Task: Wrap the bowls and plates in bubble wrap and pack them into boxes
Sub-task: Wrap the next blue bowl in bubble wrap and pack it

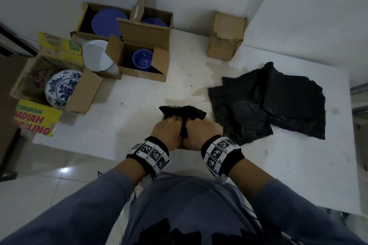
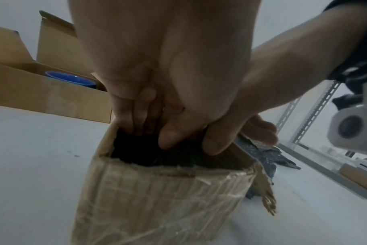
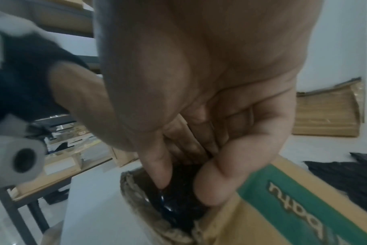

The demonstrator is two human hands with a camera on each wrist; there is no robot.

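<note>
On the white table [image 1: 123, 117] near its front edge stands a small cardboard box [image 2: 157, 199], with a green print on one side [image 3: 283, 207]. A dish bundled in black bubble wrap [image 1: 183, 112] sits in the box's open top [image 2: 149, 157] and stands partly above the rim. My left hand [image 1: 171, 123] grips the bundle's left side, fingers [image 2: 136, 119] down inside the box. My right hand [image 1: 196, 123] grips its right side [image 3: 184, 187], close against the left hand. A tail of wrap hangs between the hands. The dish itself is hidden.
A pile of black bubble wrap sheets [image 1: 268, 101] lies just right of the box. Open boxes at the back left hold blue plates [image 1: 108, 22], a blue bowl [image 1: 141, 60] and a patterned plate [image 1: 61, 87]; a white plate [image 1: 95, 55] lies between them. A closed box [image 1: 227, 36] stands behind.
</note>
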